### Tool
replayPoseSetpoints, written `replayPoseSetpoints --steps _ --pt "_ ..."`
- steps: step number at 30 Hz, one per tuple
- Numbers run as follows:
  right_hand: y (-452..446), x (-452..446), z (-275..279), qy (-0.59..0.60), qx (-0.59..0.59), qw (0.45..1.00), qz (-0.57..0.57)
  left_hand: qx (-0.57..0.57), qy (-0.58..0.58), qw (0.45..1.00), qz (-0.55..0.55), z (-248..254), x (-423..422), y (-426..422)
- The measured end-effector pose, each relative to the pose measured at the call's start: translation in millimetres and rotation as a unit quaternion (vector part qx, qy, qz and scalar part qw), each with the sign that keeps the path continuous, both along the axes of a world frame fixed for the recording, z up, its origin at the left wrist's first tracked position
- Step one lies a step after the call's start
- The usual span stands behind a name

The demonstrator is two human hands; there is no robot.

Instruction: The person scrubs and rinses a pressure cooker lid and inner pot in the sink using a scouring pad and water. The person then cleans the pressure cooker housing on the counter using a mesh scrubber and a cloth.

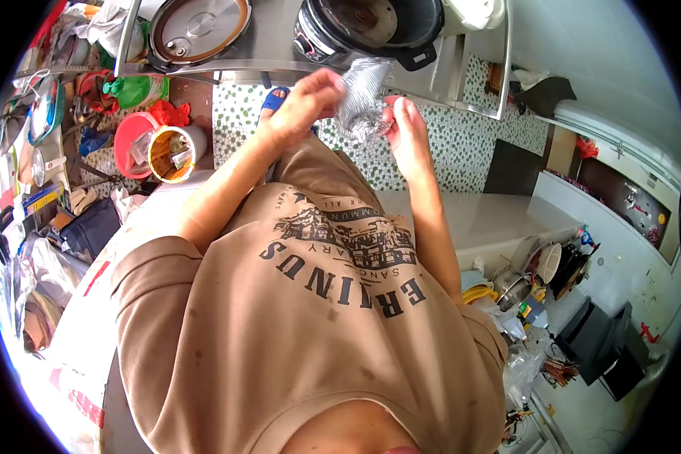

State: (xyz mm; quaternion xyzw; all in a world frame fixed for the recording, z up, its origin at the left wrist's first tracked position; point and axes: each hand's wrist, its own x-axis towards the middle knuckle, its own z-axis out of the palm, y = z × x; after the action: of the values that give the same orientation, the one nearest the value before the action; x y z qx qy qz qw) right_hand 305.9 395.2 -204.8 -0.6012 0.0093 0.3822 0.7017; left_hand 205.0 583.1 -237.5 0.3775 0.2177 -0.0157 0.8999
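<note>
While the left hand (pixel 304 106) and right hand (pixel 410 140) pinched the foil (pixel 365 79) between them | progress: near end crumpled, far part flat, so seemingly partway | axis: ran from body side toward cooker (pixel 315 44), flat end foremost | beyond: cooker, lid (pixel 221 47) on desk (pixel 271 51)

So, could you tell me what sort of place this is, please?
Probably a home kitchen: an open electric cooker and a round metal lid sit on a metal counter.
</note>
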Motion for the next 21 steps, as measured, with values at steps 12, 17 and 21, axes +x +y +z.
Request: replayPoseSetpoints --steps 12,17,21 --pt "-58 -10 3 -0.026 0.067 0.997 -0.043 -0.047 0.112 0.992 -0.037 -20 22 3" --pt "-55 0 -11 0.048 0.057 0.987 -0.145 -0.070 0.132 0.988 -0.027 -38 31 3" --pt "-52 6 -29 0.071 0.094 0.977 -0.177 0.015 0.132 0.988 -0.074 -27 40 -4"
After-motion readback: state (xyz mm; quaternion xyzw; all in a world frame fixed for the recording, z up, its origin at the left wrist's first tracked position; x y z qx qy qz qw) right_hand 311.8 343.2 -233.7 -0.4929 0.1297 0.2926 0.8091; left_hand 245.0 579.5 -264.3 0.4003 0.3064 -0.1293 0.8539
